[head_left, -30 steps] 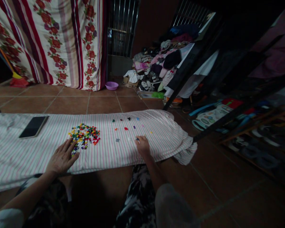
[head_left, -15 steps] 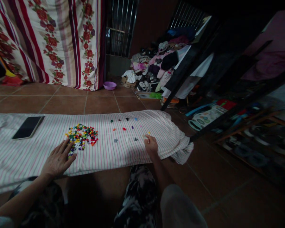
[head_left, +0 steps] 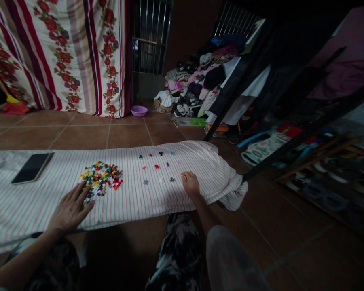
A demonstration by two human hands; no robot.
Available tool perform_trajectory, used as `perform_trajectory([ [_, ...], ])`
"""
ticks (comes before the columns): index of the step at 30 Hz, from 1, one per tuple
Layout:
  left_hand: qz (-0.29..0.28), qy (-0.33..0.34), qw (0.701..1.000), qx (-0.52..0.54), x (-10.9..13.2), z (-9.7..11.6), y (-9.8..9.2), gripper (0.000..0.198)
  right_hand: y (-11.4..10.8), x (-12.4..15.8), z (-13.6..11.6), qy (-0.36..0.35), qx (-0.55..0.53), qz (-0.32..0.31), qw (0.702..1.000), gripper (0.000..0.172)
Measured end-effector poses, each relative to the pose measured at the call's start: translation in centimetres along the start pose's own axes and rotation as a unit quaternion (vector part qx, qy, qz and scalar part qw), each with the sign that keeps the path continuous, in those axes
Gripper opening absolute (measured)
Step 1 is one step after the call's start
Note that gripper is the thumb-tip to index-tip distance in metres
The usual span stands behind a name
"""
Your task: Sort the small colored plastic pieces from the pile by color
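A pile of small multicoloured plastic pieces (head_left: 104,176) lies on a striped cloth (head_left: 130,202). My left hand (head_left: 69,206) rests flat at the pile's near left edge, fingers stretched out. To the right, small clusters are set apart in loose rows, among them a red cluster (head_left: 157,166), a grey cluster (head_left: 146,182), a dark grey cluster (head_left: 172,179) and a light blue cluster (head_left: 172,153). My right hand (head_left: 190,184) is at the right end of the nearest row, fingers pinched together. What they hold, if anything, is hidden. A yellow piece (head_left: 189,170) shows just beyond its knuckles.
A dark-screened phone (head_left: 32,167) lies on the cloth at the left. Beyond, on the tiled floor, are a purple basin (head_left: 138,110), a heap of clothes (head_left: 197,83) and a red-and-yellow broom (head_left: 14,106). A dark slanting post (head_left: 227,109) and a rack of shoes (head_left: 324,190) stand right.
The view has shifted slightly. My right hand has moved a little, its fingers now lower over the cloth beside the yellow piece. My left hand stays flat by the pile.
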State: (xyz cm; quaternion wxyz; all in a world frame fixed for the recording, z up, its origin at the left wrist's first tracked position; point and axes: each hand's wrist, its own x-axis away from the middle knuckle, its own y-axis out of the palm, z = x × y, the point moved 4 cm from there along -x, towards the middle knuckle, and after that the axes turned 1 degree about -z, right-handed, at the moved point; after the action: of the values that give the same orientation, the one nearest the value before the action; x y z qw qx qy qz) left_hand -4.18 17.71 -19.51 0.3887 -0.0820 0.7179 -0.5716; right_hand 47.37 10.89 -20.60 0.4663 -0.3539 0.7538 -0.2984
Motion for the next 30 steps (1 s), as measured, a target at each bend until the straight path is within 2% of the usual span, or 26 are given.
perform_trajectory([
  [9,-0.009,0.042,0.999,-0.012,0.3,-0.1,0.0,0.033,-0.6,0.2,0.3,-0.001,-0.052,0.023,0.998,0.023],
  [15,-0.004,0.02,0.999,-0.027,0.0,-0.1,0.1,0.031,-1.4,-0.4,2.6,0.065,-0.06,0.109,0.99,0.031],
  [22,0.005,0.025,0.999,-0.028,-0.1,0.2,-0.2,0.031,-1.4,-0.8,4.4,0.091,-0.049,0.119,0.988,0.032],
  [26,-0.011,-0.019,1.0,-0.008,-0.4,0.2,-0.4,0.034,-1.6,0.0,3.3,0.094,-0.063,0.162,0.98,0.031],
  [30,-0.009,-0.065,0.998,0.0,-0.6,0.1,-0.4,0.043,-1.9,0.8,0.5,0.053,-0.092,0.14,0.984,0.028],
])
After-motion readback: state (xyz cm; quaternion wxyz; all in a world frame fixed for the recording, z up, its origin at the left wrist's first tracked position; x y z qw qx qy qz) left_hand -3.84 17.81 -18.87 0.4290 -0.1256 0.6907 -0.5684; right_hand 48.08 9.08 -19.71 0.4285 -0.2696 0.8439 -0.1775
